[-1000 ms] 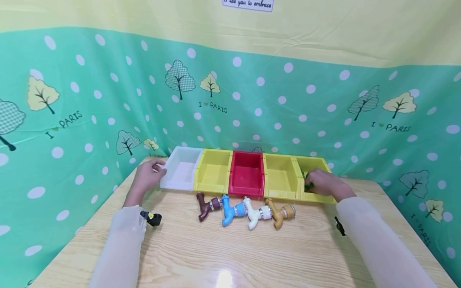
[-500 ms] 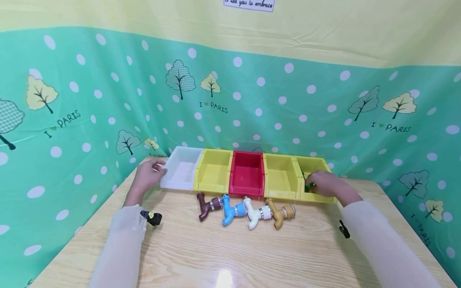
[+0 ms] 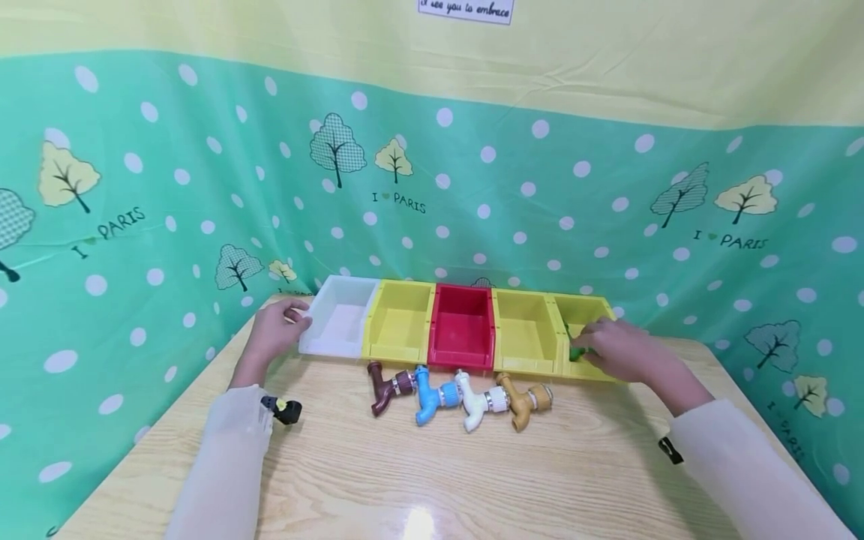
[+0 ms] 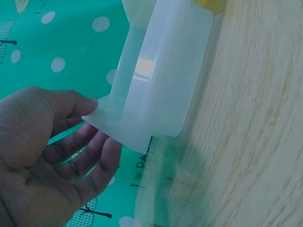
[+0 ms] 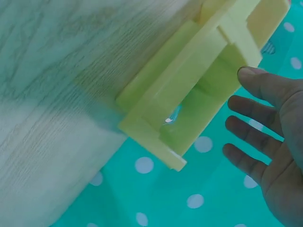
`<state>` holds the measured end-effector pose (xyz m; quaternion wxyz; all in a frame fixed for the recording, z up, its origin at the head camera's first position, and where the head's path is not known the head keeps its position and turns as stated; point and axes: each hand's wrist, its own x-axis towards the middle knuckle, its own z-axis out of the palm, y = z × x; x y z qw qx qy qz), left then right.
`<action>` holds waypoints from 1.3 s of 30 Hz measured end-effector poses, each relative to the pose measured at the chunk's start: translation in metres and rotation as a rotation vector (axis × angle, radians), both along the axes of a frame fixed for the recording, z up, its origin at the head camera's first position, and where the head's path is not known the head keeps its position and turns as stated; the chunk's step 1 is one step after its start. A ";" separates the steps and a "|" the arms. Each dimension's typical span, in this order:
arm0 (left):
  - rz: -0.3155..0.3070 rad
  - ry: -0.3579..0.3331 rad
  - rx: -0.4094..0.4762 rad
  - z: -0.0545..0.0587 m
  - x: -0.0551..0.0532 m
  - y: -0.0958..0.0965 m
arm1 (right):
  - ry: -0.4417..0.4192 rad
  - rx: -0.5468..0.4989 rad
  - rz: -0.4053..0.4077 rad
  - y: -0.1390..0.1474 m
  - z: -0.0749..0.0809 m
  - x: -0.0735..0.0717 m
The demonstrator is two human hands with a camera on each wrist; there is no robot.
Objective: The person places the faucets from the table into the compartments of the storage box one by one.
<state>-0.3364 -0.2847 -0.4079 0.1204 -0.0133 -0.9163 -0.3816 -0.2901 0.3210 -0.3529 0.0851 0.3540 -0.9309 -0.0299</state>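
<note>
Since the earlier frames, the right hand (image 3: 617, 349) has lifted slightly at the far-right yellow bin (image 3: 589, 311), and its sleeve has drawn back toward 4 o'clock; the left hand (image 3: 273, 330) has not moved.

Right hand: positioned over the front of the far-right yellow bin, at 3 o'clock in the bin row. The right wrist view shows the fingers (image 5: 255, 82) straight and spread, close beside the bin (image 5: 189, 99), holding nothing. A small green part (image 3: 577, 352) lies in that bin, at the fingertips; contact cannot be determined.

Left hand: placed against the outer wall of the white bin (image 3: 337, 319), at 9 o'clock in the row. The left wrist view shows the thumb (image 4: 71, 101) on the bin rim (image 4: 118, 125) and the fingers loosely curved beneath it.

Bin row, 9 to 3 o'clock: white, yellow (image 3: 400, 319), red (image 3: 462, 322), yellow (image 3: 525, 326), yellow. All stand side by side, touching, along the far edge of the wooden table (image 3: 432, 472).

Four plastic taps lie just in front of the row, at 6 o'clock from the red bin: brown (image 3: 386, 386), blue (image 3: 428, 397), white (image 3: 475, 401), tan (image 3: 523, 401), in a line and touching one another.
</note>
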 end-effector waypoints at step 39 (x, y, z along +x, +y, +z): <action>-0.003 0.008 -0.002 0.000 -0.001 -0.001 | 0.000 -0.001 0.300 -0.067 -0.054 0.040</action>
